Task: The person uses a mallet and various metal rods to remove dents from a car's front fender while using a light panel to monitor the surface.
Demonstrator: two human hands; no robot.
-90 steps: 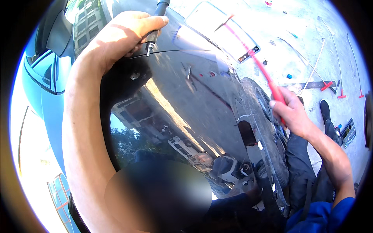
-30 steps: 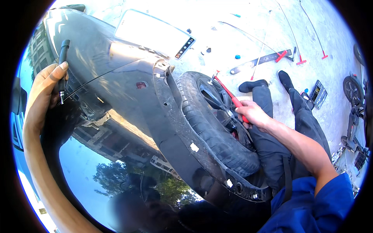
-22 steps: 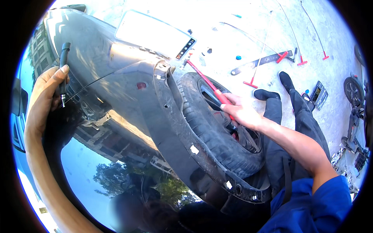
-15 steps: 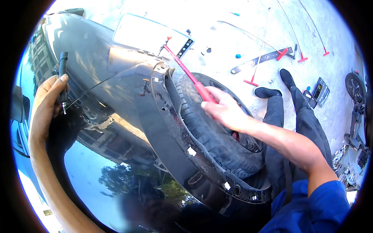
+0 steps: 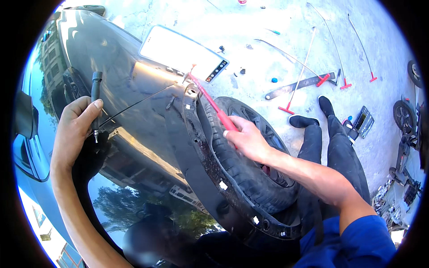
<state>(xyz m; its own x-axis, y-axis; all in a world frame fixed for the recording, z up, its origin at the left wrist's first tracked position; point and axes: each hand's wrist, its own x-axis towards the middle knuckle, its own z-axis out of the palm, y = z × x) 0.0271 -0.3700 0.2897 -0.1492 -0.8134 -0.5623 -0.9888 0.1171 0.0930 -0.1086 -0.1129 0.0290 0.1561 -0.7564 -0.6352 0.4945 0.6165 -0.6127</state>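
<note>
In my left hand [image 5: 78,129], at the left, is a black rod-like punch [image 5: 96,89] with a metal tip pointing down. The fingers wrap round it, beside the glossy dark car body panel [image 5: 129,85]. My right hand [image 5: 250,139] grips the red handle of a slim hammer [image 5: 209,99] over the tyre [image 5: 232,156]. The hammer's small head is at the far end of the wheel arch edge [image 5: 208,147], close to a white lit panel lamp [image 5: 178,49]. Whether the head touches the body, I cannot tell. The punch and hammer are apart.
On the pale floor lie several long metal rods with red T-handles [image 5: 345,83] and a flat dark bar [image 5: 299,85]. A black tool tray [image 5: 364,121] is by my feet. A scooter [image 5: 404,118] stands at the right edge, and a side mirror [image 5: 26,114] at the left.
My view has shifted, so the car and floor sit a little lower and to the right. My left hand with the punch appears further right; both hands keep their holds.
</note>
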